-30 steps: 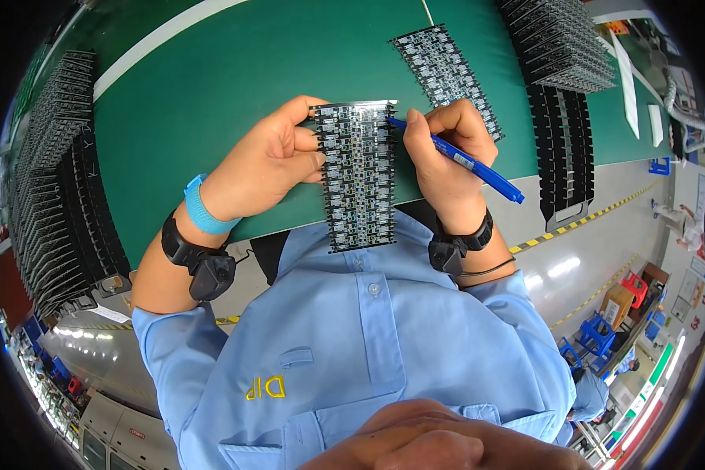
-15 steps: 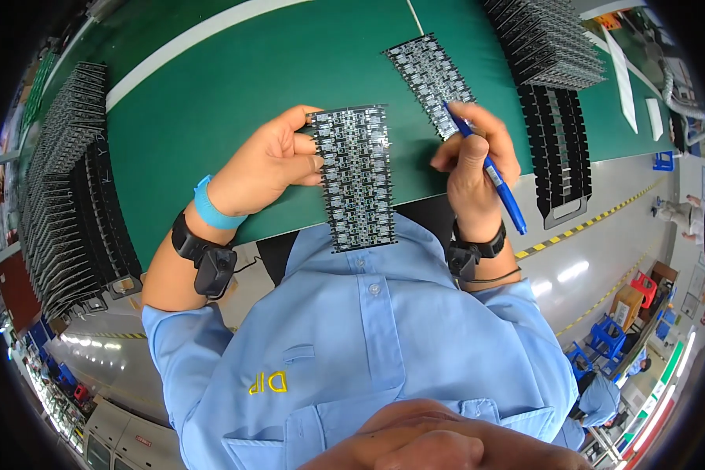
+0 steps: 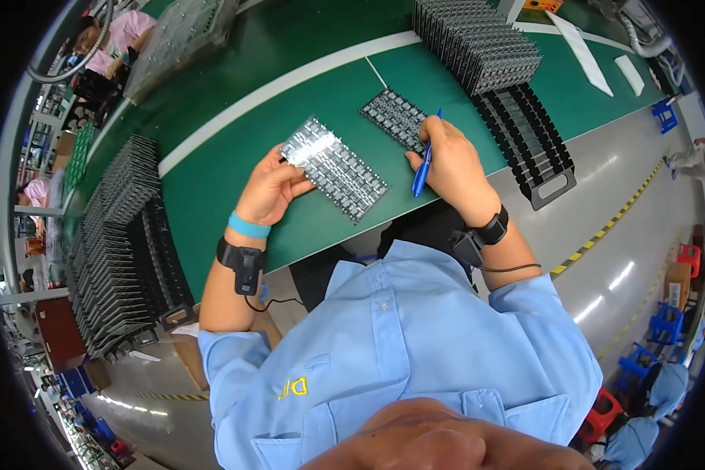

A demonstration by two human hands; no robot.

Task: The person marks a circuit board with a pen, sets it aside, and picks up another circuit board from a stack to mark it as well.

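My left hand (image 3: 270, 190) is closed on the left edge of a printed circuit board panel (image 3: 338, 174), thumb on top. The panel is held tilted above the green table, and bright glare covers its upper left part. In my right hand (image 3: 458, 166) is a blue pen (image 3: 422, 176), gripped between thumb and fingers, its lower end pointing toward my body. A second circuit board panel (image 3: 392, 116) lies on the table just beyond that hand. The right fingers cover its near right end, so I cannot tell whether they touch it.
A black rack of upright boards (image 3: 110, 258) stands at the left. Another rack (image 3: 525, 141) is at the right, boards filling its far part. White strips (image 3: 583, 59) lie at the far right of the green table (image 3: 235, 168). A person in pink (image 3: 129, 31) is at upper left.
The view has shifted and turned. The panel in my left hand has swung to a slant and catches glare. The pen has turned in my right hand, its lower end now toward the left.
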